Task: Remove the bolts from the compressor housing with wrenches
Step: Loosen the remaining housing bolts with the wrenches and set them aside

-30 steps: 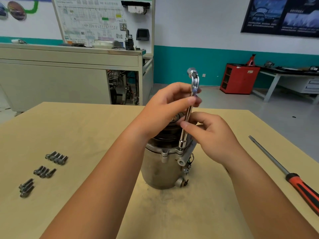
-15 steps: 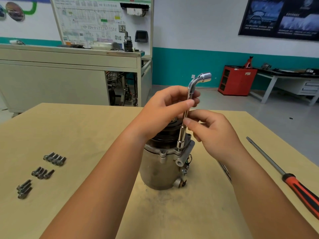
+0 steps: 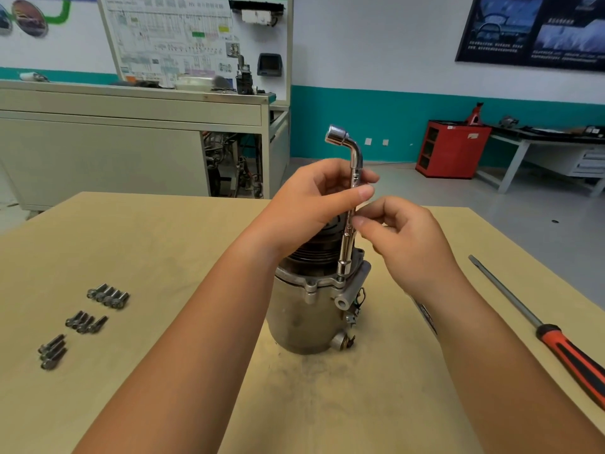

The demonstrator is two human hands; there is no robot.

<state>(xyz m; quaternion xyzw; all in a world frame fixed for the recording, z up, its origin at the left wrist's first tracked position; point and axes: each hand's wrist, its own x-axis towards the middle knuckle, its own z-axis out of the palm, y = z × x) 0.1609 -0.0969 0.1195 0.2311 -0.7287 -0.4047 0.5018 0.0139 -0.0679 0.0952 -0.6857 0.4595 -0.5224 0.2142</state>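
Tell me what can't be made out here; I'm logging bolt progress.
Head view only.
Bolt under the wrench: covered by its socket.
Top and far side of the compressor: behind the left hand and forearm.
Handle end of the screwdriver: cut off by the right edge.
Text on the wall chart: too small, blurred.

I see compressor housing [image 3: 304, 319] at middle of table [image 3: 163, 244]; wrench [image 3: 350, 217] upright on its top flange; loose bolts [image 3: 108, 294] well left; screwdriver [image 3: 540, 326] well right; workbench [image 3: 131, 142] behind table.
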